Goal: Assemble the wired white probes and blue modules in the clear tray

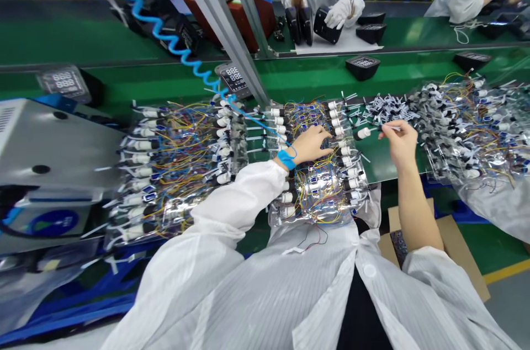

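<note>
White cylindrical part [364, 133], one: over the green counter [380, 162], just left of the right hand [401, 144], long axis pointing toward it; right hand nearer, fingertips pinched on a pale strip [396, 128]. Left hand [309, 144]: fingers loosely curled over wired parts [321, 178], grip unclear from this view.
</note>
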`<state>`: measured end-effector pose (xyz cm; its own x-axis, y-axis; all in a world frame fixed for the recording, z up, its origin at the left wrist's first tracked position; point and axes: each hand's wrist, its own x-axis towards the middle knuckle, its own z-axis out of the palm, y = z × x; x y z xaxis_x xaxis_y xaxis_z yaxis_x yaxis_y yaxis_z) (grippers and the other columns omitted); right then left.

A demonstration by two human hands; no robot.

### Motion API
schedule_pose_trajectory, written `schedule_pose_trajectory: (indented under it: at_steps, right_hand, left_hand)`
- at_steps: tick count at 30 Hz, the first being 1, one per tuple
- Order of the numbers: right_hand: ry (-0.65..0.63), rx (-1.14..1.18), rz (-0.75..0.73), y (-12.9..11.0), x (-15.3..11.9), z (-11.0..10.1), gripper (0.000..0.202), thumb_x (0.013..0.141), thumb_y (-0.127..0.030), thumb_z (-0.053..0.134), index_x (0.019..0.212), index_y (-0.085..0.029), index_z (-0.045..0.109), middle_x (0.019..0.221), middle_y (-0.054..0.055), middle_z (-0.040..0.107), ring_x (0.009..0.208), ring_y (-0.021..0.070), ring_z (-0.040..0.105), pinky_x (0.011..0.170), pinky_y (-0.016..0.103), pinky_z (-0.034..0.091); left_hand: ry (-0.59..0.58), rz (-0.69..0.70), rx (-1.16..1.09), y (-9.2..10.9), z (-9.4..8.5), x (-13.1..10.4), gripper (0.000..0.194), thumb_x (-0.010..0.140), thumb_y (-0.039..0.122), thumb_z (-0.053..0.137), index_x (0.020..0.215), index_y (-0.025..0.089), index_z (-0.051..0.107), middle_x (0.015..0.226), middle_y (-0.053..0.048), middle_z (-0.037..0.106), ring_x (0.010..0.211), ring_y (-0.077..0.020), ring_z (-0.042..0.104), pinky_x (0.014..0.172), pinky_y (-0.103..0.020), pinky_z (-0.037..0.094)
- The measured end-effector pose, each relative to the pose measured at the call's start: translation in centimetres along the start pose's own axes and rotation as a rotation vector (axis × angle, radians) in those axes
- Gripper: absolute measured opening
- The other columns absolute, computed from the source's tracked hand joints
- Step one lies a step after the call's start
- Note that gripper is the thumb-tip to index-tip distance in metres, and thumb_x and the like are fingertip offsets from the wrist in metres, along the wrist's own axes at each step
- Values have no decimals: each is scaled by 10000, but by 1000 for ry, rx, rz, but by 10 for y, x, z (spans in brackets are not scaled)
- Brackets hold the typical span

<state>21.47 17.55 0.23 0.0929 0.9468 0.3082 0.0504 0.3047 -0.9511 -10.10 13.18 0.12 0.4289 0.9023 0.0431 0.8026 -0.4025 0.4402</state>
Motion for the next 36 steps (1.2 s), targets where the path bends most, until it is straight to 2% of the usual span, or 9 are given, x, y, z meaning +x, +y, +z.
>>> schedule_pose_trajectory:
  at_steps: [4,10,15,18,21,23,27,33,36]
  right_hand:
    - [230,136,-60,-19,11,-32,282,778,-368,894,848,-214,668,774,-36,647,582,130,633,597,315,590]
    - [503,323,-90,-32,28,-59,201,844,-176,793,856,-224,598,737,-33,598,584,126,641,608,288,611]
    - [705,429,-168,-57,31,-80,226,979,-62,601,822,-224,609,718,-32,579,575,102,630,576,228,576]
    - [725,466,-219,-73,29,-95,273,1030,-72,578,815,-228,642,716,-34,562,575,98,618,571,218,572]
    - [784,508,-244,-82,28,-107,295,1046,-96,589,789,-232,643,715,-31,554,592,104,630,580,222,580]
    - [806,512,-263,-82,29,-112,313,1039,-68,574,779,-231,635,735,-24,585,602,101,636,582,216,573]
    - [815,442,-240,-73,30,-119,296,1005,-24,570,790,-221,626,693,-29,577,547,97,584,539,212,520]
    - [846,345,-223,-60,23,-144,248,961,-54,567,807,-247,591,717,-22,547,567,106,553,568,270,506]
    - [803,236,-261,-52,19,-155,183,933,-144,641,835,-278,563,728,-16,504,605,138,559,629,338,543]
  left_hand:
    - [45,6,-67,-13,10,-9,250,990,325,654,1156,181,772,1204,-133,655,1188,-293,607,1117,-455,491]
    - [56,49,-114,-24,12,-14,258,995,325,651,1181,179,753,1199,-130,655,1188,-283,608,1135,-472,482]
    - [58,46,-108,-26,11,-12,240,1009,289,616,1183,176,737,1183,-128,689,1164,-276,627,1119,-467,495]
    - [65,54,-112,-27,9,-11,232,1025,264,580,1167,171,739,1159,-125,708,1146,-262,637,1109,-449,498]
    - [72,59,-108,-30,8,-11,238,1020,323,617,1152,175,748,1145,-128,704,1128,-265,639,1100,-456,499]
    - [61,63,-105,-33,8,-10,237,1003,346,647,1130,177,753,1140,-129,697,1115,-270,639,1089,-464,507]
    - [-3,78,-47,-33,2,-5,230,1004,260,580,1116,160,754,1159,-139,696,1121,-268,647,1094,-443,513]
    - [1,58,57,-11,-13,6,402,957,220,606,1348,161,680,1309,-155,667,1227,-303,633,1112,-448,513]
    - [8,97,103,4,-13,14,374,984,197,538,1312,183,718,1311,-144,684,1249,-306,628,1122,-458,501]
